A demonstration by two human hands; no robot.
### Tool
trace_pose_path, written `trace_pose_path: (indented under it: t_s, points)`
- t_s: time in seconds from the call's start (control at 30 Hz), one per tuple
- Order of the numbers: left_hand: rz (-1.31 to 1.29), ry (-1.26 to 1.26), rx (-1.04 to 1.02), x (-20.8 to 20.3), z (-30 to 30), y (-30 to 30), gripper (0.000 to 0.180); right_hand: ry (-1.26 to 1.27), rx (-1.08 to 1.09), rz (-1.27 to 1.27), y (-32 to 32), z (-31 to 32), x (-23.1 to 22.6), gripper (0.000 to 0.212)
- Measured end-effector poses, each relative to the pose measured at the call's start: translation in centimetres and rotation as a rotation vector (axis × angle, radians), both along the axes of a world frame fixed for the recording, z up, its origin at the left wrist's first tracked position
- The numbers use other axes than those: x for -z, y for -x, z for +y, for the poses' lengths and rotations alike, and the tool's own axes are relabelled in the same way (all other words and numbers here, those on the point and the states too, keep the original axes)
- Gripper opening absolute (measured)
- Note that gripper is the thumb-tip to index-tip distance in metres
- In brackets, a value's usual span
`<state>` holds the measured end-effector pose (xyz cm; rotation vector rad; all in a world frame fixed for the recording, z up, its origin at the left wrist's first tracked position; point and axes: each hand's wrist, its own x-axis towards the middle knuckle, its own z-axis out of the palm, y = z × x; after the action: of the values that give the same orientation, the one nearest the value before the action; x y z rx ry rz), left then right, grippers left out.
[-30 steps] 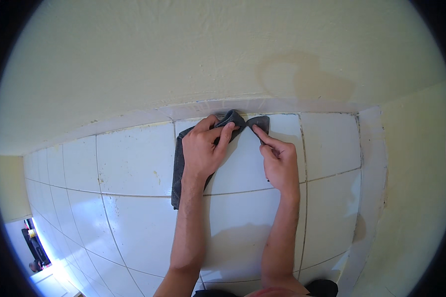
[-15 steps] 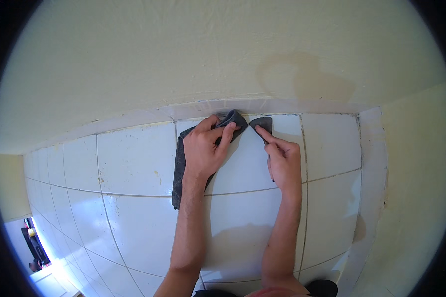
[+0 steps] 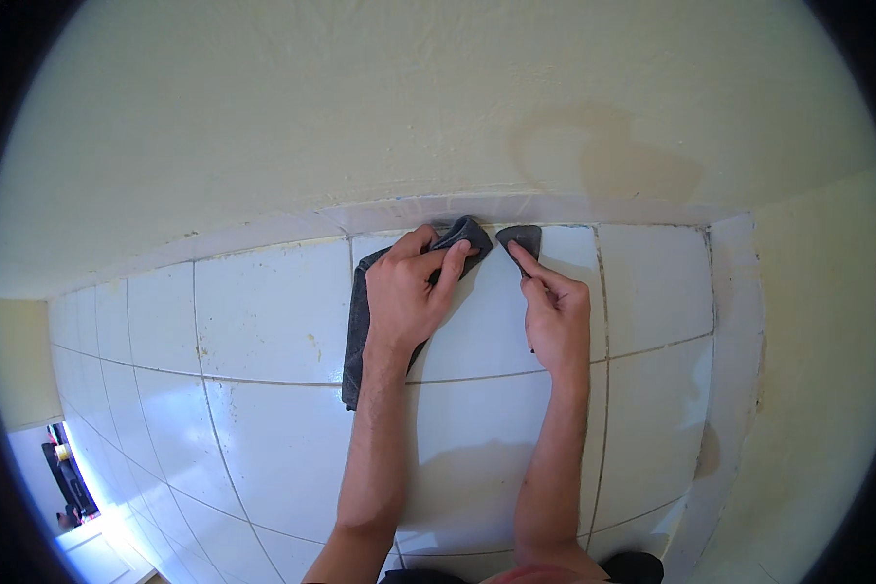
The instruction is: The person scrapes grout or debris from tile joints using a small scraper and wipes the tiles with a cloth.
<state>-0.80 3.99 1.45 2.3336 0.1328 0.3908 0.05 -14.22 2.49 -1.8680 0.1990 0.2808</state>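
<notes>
A dark grey cloth is bunched in my left hand, which presses it to the white tiles where they meet the skirting. Its folded tip reaches the joint, and its loose end trails beside my wrist. To the right, my right hand grips a scraper with a dark, flared blade. My index finger lies along the blade, whose wide edge is at the far edge of the tile, close to the skirting. The scraper's handle is mostly hidden in my palm.
White floor tiles with dark grout lines spread across the view, with yellowish specks on some. A pale skirting runs along the cream wall and turns at the right corner. Dark objects stand at the bright far left.
The scraper blade has turned slightly and shifted a little to the right along the tile edge. My left hand and the cloth stay almost in place against the joint.
</notes>
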Motion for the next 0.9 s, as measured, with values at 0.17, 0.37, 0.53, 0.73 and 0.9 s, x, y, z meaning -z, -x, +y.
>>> trace_pose_path:
  t_s: [0.17, 0.37, 0.53, 0.73, 0.9]
  points:
    - [-0.005, 0.002, 0.0, 0.34, 0.13, 0.12, 0.036, -0.038, 0.003, 0.045, 0.1, 0.04, 0.0, 0.04]
    - [-0.008, -0.01, 0.025, 0.22, 0.29, 0.11, 0.022, -0.036, -0.019, 0.014, 0.07, -0.09, 0.24, 0.04]
    - [0.022, 0.017, 0.002, 0.04, 0.04, 0.06, 0.036, -0.024, -0.013, 0.016, 0.04, -0.06, 0.37, 0.04]
    - [-0.02, 0.016, -0.006, 0.28, -0.15, -0.01, 0.035, -0.033, -0.015, 0.01, 0.11, -0.24, 0.54, 0.04]
    - [-0.006, 0.005, 0.008, 0.27, 0.11, 0.05, 0.03, -0.027, -0.023, 0.012, 0.13, -0.06, 0.52, 0.04]
